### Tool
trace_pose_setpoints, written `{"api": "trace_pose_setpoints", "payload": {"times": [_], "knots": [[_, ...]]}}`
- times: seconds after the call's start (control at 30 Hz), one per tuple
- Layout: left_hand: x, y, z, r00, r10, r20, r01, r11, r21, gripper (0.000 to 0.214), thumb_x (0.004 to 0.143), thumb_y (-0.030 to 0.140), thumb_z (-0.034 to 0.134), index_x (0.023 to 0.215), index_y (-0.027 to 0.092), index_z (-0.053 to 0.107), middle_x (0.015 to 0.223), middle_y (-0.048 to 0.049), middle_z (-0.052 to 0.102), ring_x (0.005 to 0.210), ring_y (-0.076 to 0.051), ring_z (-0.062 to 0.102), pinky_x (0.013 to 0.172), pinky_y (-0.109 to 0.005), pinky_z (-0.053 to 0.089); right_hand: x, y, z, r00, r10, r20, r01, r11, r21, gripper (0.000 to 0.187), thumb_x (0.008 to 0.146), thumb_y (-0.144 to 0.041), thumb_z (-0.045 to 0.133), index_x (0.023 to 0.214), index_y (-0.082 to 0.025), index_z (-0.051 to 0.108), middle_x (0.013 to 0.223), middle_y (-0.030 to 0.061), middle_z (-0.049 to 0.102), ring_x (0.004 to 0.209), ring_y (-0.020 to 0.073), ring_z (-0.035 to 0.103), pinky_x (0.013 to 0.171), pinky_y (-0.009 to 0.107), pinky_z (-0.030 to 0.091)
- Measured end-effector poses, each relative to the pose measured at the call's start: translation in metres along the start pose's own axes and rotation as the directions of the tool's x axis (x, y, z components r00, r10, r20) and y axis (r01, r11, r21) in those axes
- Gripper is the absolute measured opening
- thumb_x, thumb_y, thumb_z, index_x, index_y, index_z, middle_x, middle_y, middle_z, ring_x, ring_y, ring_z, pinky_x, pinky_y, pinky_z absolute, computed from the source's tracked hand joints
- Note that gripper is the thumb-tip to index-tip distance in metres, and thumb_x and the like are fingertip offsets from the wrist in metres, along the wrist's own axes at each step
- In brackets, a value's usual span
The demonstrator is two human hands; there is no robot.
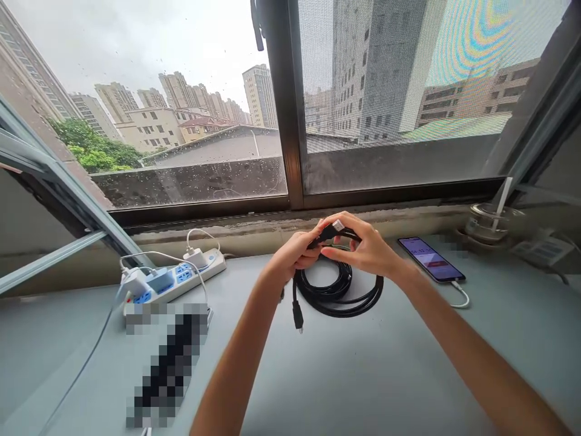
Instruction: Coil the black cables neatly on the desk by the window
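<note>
A black cable (pixel 340 312) is gathered in loops under my hands, above and against the grey tabletop. My left hand (pixel 297 249) is closed around its upper part. One plug (pixel 336 226) with a pale metal tip sticks out from the top of that grip, pointing right. A second black plug (pixel 298 316) hangs down on the left, its tip toward the table. My right hand (pixel 370 248) curves around the cable from the other side, thumb and fingers bent over the strands. Its fingertips meet my left fingers, and part of the cable is hidden between the hands.
On the left lies a white power strip (pixel 175 287) with chargers plugged in and white cords trailing. A blurred dark object (pixel 167 369) is in front of it. To the right, a phone (pixel 430 259) is on a white cable, near a glass jar (pixel 492 221). Windows stand behind.
</note>
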State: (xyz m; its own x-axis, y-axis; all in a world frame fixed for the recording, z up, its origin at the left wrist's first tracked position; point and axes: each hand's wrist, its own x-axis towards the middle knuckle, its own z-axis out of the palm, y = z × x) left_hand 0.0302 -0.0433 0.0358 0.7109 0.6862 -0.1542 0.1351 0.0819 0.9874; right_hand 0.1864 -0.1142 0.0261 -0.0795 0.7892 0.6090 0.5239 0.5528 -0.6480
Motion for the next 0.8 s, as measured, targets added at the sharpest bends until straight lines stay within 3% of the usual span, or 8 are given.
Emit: {"api": "trace_pose_setpoints", "payload": {"times": [0.13,0.2,0.33,0.37,0.43,0.5,0.63,0.8], "knots": [[0.0,0.004,0.004,1.0,-0.018,-0.008,0.017,0.999,-0.05,0.053,0.077,0.067,0.049,0.063,0.016,0.049,0.046,0.0089,0.024,0.033,-0.001,0.014,0.031,-0.016,0.005,0.005,0.004,0.005,0.976,0.16,-0.146,-0.145,0.983,0.108,0.027,0.079,-0.046,0.061,0.086,-0.02,0.065,0.079,0.0011,0.063,0.067,0.0121,0.056,0.056,0.022,0.042],[0.003,0.004,0.001,0.999,-0.025,-0.028,0.024,0.999,-0.026,0.055,0.077,0.069,0.046,0.069,0.015,0.053,0.046,0.0079,0.03,0.032,-0.002,0.027,0.032,-0.016,0.017,0.009,0.014,0.006,0.95,0.275,-0.149,-0.242,0.948,0.204,0.032,0.076,-0.05,0.063,0.086,-0.019,0.064,0.068,-0.001,0.059,0.059,0.0106,0.052,0.051,0.021,0.039],[0.017,-0.017,-0.011,0.991,-0.014,-0.136,0.065,0.922,0.381,0.055,0.082,0.065,0.041,0.086,0.014,0.059,0.051,0.0027,0.049,0.055,-0.015,0.062,0.05,-0.02,0.042,0.01,0.057,0.011,0.855,0.511,-0.093,-0.455,0.823,0.34,0.042,0.074,-0.056,0.062,0.095,-0.019,0.061,0.077,-0.0005,0.059,0.056,0.0077,0.052,0.045,0.018,0.036],[0.022,-0.027,-0.013,0.977,0.007,-0.215,0.11,0.843,0.527,0.053,0.086,0.062,0.036,0.088,0.014,0.059,0.055,0.0004,0.055,0.057,-0.016,0.064,0.053,-0.022,0.044,0.007,0.07,0.014,0.849,0.524,-0.061,-0.476,0.811,0.34,0.044,0.073,-0.056,0.063,0.097,-0.019,0.061,0.081,0.0008,0.06,0.057,0.0082,0.054,0.044,0.017,0.036],[0.034,-0.049,-0.014,0.939,0.056,-0.34,0.174,0.775,0.608,0.046,0.088,0.054,0.04,0.1,0.012,0.056,0.065,-0.0055,0.063,0.062,-0.021,0.066,0.055,-0.027,0.045,0.0,0.098,0.021,0.855,0.518,-0.006,-0.486,0.806,0.337,0.047,0.066,-0.05,0.071,0.101,-0.019,0.06,0.085,0.0026,0.063,0.062,0.0108,0.057,0.044,0.018,0.039],[0.044,-0.068,-0.011,0.885,0.15,-0.44,0.213,0.711,0.671,0.045,0.084,0.047,0.054,0.112,0.011,0.051,0.089,-0.0135,0.068,0.085,-0.026,0.066,0.066,-0.03,0.046,-0.008,0.122,0.027,0.873,0.485,0.052,-0.472,0.813,0.342,0.048,0.056,-0.041,0.08,0.096,-0.019,0.064,0.091,0.0054,0.066,0.074,0.0155,0.062,0.052,0.021,0.047],[0.053,-0.083,-0.011,0.84,0.271,-0.469,0.233,0.601,0.765,0.039,0.081,0.041,0.061,0.111,0.016,0.054,0.11,-0.0127,0.065,0.106,-0.027,0.059,0.079,-0.031,0.043,-0.015,0.152,0.034,0.902,0.428,0.054,-0.415,0.827,0.378,0.046,0.054,-0.033,0.081,0.096,-0.019,0.068,0.1,0.0078,0.068,0.099,0.0228,0.061,0.077,0.031,0.053],[0.053,-0.08,-0.025,0.797,0.322,-0.51,0.291,0.537,0.792,0.03,0.083,0.042,0.059,0.097,0.016,0.065,0.106,-0.0113,0.067,0.105,-0.025,0.058,0.079,-0.029,0.042,-0.01,0.168,0.048,0.926,0.377,0.01,-0.344,0.834,0.431,0.05,0.06,-0.038,0.076,0.106,-0.02,0.066,0.098,0.0075,0.07,0.095,0.0225,0.065,0.084,0.038,0.054]]}}
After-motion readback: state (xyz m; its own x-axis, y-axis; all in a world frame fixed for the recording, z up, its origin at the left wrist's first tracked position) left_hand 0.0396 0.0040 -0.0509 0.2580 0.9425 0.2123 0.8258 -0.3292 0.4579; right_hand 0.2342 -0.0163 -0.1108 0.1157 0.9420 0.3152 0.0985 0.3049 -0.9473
